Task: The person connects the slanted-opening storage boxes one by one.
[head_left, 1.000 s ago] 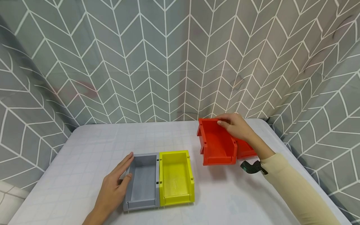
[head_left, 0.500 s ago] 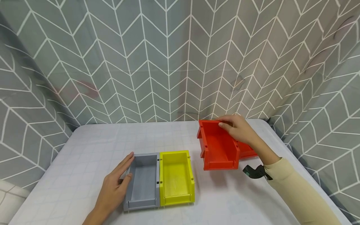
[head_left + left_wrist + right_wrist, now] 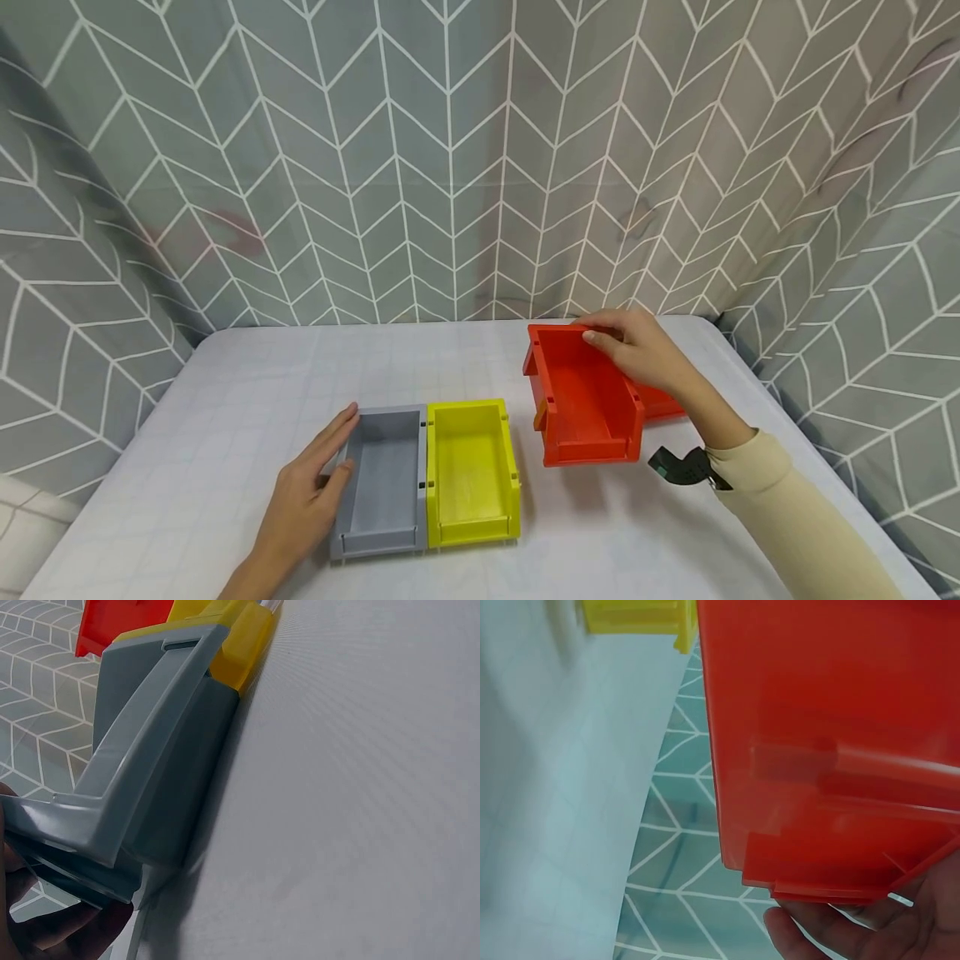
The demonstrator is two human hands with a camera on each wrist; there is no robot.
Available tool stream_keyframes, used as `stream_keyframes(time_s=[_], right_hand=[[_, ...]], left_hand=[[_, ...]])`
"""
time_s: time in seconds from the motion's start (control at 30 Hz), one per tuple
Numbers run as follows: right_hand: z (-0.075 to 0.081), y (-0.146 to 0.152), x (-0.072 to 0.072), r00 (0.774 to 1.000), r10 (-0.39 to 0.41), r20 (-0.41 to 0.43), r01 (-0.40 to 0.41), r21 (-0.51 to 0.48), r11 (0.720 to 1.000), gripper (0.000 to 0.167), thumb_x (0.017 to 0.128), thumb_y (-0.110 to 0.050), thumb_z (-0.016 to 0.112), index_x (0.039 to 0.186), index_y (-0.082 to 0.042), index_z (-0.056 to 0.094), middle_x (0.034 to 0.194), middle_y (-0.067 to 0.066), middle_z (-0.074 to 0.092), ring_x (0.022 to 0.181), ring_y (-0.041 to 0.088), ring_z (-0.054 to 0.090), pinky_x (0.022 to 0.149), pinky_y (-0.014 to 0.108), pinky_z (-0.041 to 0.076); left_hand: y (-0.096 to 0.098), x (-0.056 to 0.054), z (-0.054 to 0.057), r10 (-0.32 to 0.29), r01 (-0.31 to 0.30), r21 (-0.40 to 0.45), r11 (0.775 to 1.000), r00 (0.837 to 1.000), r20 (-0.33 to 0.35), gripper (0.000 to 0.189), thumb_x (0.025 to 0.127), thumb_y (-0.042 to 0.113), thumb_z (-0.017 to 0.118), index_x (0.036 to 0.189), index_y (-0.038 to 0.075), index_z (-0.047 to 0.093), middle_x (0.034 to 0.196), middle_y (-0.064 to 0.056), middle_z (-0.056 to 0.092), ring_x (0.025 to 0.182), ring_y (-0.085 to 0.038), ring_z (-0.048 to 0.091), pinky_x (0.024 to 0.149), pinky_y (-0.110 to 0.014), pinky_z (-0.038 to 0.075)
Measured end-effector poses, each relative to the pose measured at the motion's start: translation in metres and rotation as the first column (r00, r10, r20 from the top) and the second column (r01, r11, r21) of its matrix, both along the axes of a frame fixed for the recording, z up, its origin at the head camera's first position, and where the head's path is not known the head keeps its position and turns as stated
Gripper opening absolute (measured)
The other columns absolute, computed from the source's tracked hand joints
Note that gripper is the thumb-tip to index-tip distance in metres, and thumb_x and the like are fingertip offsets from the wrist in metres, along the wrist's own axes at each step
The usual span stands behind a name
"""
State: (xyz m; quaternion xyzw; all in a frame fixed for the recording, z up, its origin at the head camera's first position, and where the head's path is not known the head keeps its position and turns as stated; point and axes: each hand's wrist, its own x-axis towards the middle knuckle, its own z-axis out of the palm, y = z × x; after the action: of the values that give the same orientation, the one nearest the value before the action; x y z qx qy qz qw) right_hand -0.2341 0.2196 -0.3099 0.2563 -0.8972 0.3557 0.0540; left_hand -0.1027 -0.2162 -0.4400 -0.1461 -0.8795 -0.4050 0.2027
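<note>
My right hand [image 3: 633,346] grips the back right edge of a red plastic storage bin [image 3: 588,408], thumb inside the rim and fingers behind. The bin is raised and tilted, its shadow on the table below; the right wrist view shows the red bin's outer side [image 3: 817,712] with the fingers [image 3: 832,930] at its edge. At the left, my left hand [image 3: 303,500] holds the left rim of a grey bin [image 3: 384,475], with fingers [image 3: 67,934] under its lip. A yellow bin [image 3: 471,467] stands side by side with the grey one.
Another red bin [image 3: 660,404] stands behind the right hand, partly hidden by the raised one and the forearm. The white table [image 3: 255,375] ends at a patterned curtain [image 3: 450,167] at the back and sides. A black wrist device [image 3: 682,467] hangs under the right sleeve.
The right hand has brought the raised red bin slightly toward me, its front edge now lower in view. The left hand, grey bin and yellow bin stay in place.
</note>
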Motion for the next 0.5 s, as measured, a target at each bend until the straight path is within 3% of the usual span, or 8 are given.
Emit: stream_keyframes(time_s=[0.5], right_hand=[[-0.006, -0.005, 0.013, 0.999, 0.013, 0.035, -0.013, 0.003, 1.000, 0.027, 0.102, -0.001, 0.063, 0.126, -0.003, 0.074, 0.112, 0.010, 0.073, 0.095, 0.027, 0.068, 0.078, 0.043, 0.061]], left_hand=[[0.000, 0.001, 0.001, -0.004, 0.004, -0.005, 1.000, 1.000, 0.005, 0.065, 0.097, -0.007, 0.063, 0.156, 0.017, 0.051, 0.161, 0.008, 0.042, 0.140, -0.014, 0.047, 0.078, -0.017, 0.054]])
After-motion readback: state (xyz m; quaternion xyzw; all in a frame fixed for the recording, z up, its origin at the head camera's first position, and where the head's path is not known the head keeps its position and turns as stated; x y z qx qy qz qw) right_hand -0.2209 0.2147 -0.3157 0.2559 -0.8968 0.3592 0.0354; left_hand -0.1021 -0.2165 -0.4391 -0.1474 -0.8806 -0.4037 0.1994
